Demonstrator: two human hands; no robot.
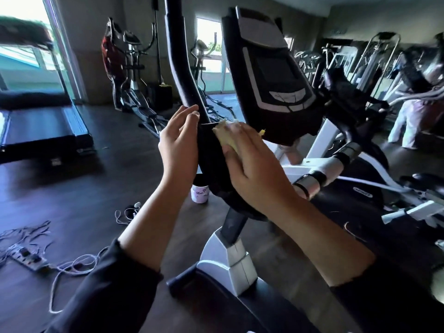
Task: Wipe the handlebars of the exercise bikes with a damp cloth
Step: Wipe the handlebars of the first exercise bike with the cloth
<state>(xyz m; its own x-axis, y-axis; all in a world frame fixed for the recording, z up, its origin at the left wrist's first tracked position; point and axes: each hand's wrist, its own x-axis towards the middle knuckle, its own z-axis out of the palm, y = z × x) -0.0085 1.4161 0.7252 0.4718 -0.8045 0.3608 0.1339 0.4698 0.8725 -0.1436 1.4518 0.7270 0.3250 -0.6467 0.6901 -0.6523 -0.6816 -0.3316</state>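
Note:
A black handlebar [179, 75] rises from the exercise bike in front of me, beside its black console [271, 75]. My left hand [179, 150] rests against the left side of the bar's thick lower part, fingers fairly straight. My right hand [254, 164] presses a yellow cloth [227, 138] flat against the right side of the same part. Most of the cloth is hidden under my fingers. The bike's white frame [230, 258] stands below my arms.
A treadmill [40, 131] stands at the left. A power strip with tangled cables [31, 258] lies on the dark floor at lower left. A small white cup [200, 193] sits on the floor behind the bar. More machines [374, 75] crowd the right and back.

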